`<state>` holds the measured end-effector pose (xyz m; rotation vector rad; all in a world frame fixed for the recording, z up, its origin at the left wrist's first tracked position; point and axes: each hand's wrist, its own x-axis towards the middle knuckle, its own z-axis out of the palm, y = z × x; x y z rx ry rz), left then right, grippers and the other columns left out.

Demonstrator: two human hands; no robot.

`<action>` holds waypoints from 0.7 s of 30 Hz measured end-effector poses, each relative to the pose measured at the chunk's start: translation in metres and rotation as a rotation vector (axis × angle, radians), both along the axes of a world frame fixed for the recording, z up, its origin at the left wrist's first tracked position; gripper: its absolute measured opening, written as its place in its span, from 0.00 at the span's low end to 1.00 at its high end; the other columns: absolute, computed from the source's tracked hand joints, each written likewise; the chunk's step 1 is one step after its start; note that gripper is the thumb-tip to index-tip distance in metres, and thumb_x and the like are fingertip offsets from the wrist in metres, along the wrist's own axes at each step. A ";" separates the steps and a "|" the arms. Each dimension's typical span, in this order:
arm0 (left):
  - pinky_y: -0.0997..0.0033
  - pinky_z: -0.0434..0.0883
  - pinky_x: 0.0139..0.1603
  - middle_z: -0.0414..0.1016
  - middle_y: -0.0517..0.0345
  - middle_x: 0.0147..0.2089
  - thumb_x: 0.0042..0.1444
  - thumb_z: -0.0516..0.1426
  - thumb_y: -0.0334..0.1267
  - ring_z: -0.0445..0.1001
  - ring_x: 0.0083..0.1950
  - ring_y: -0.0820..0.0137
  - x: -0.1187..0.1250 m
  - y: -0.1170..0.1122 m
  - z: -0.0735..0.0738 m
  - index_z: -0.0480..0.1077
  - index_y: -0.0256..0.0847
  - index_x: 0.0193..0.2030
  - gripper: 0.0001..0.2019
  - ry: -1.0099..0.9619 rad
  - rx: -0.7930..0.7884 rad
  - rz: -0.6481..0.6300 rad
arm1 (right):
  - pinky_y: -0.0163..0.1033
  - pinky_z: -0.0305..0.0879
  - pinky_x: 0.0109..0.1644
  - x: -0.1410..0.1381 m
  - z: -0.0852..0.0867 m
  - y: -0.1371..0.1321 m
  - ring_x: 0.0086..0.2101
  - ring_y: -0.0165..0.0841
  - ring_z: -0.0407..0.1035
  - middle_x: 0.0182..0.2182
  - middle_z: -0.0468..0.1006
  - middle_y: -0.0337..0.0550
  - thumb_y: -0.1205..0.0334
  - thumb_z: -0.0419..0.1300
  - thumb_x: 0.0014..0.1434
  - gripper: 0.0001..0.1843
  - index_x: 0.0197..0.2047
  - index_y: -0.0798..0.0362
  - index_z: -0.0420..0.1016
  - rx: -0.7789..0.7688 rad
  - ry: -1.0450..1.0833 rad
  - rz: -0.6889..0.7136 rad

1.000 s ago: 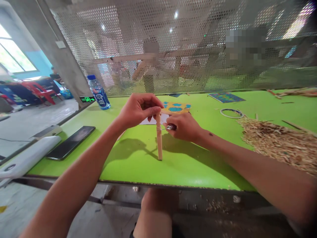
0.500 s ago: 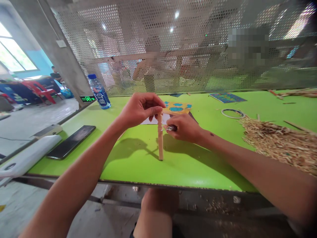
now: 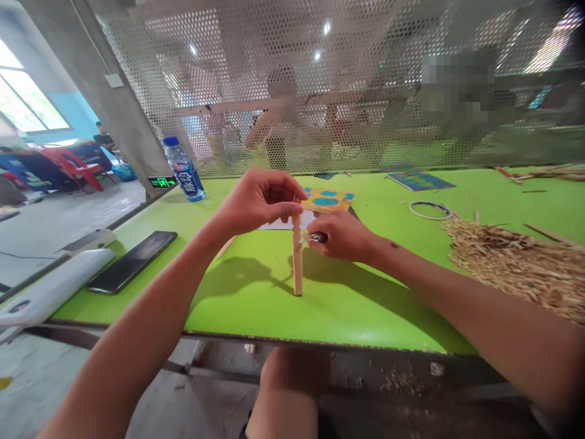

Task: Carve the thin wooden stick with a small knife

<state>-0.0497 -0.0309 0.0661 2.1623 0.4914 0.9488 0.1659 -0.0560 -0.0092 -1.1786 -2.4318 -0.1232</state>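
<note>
A pale wooden stick [image 3: 298,268] stands upright on the green table, its upper part notched along the edge. My left hand [image 3: 262,198] pinches the top end of the stick between thumb and fingers. Wrapped in my right hand [image 3: 345,236] is a small carving knife [image 3: 319,237] with a dark, rounded handle end. Its thin blade reaches left to the stick below the notches, seeming to touch it. Behind both hands lie a white paper [image 3: 278,223] and a yellow card [image 3: 325,199] with blue patches, each partly hidden.
A phone [image 3: 132,262] and a white object [image 3: 59,286] lie on the left. A water bottle [image 3: 184,171] stands at the back left. A pile of wood shavings [image 3: 516,262] and a tape roll [image 3: 429,210] are on the right. A perforated screen [image 3: 365,140] rises behind.
My left hand has shifted very slightly on the stick's top. The knife blade has moved only a little against the stick. Otherwise the scene is the same.
</note>
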 end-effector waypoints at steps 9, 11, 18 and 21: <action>0.82 0.69 0.20 0.78 0.59 0.25 0.50 0.71 0.36 0.76 0.23 0.76 0.002 -0.002 0.000 0.76 0.35 0.35 0.10 -0.007 0.014 -0.003 | 0.41 0.44 0.32 -0.004 0.014 -0.007 0.25 0.30 0.56 0.24 0.77 0.43 0.68 0.56 0.55 0.10 0.23 0.54 0.73 0.017 -0.194 -0.083; 0.82 0.70 0.21 0.78 0.59 0.24 0.50 0.70 0.35 0.76 0.23 0.77 0.003 -0.002 0.000 0.76 0.35 0.35 0.10 -0.004 0.015 0.003 | 0.41 0.44 0.32 -0.006 0.018 -0.009 0.26 0.31 0.58 0.26 0.79 0.45 0.67 0.56 0.57 0.10 0.26 0.54 0.76 0.021 -0.249 -0.113; 0.82 0.70 0.22 0.79 0.57 0.26 0.50 0.70 0.34 0.75 0.22 0.77 0.002 -0.002 -0.001 0.76 0.34 0.35 0.10 0.001 0.011 0.019 | 0.43 0.43 0.31 -0.011 0.034 -0.020 0.28 0.37 0.69 0.30 0.83 0.51 0.65 0.55 0.61 0.13 0.33 0.55 0.82 0.002 -0.424 -0.213; 0.81 0.70 0.22 0.79 0.57 0.25 0.50 0.70 0.35 0.74 0.22 0.77 0.004 -0.004 -0.001 0.76 0.34 0.35 0.10 0.000 0.018 0.035 | 0.42 0.47 0.31 -0.015 0.037 -0.025 0.30 0.40 0.73 0.32 0.84 0.53 0.67 0.56 0.60 0.13 0.37 0.56 0.84 -0.005 -0.460 -0.245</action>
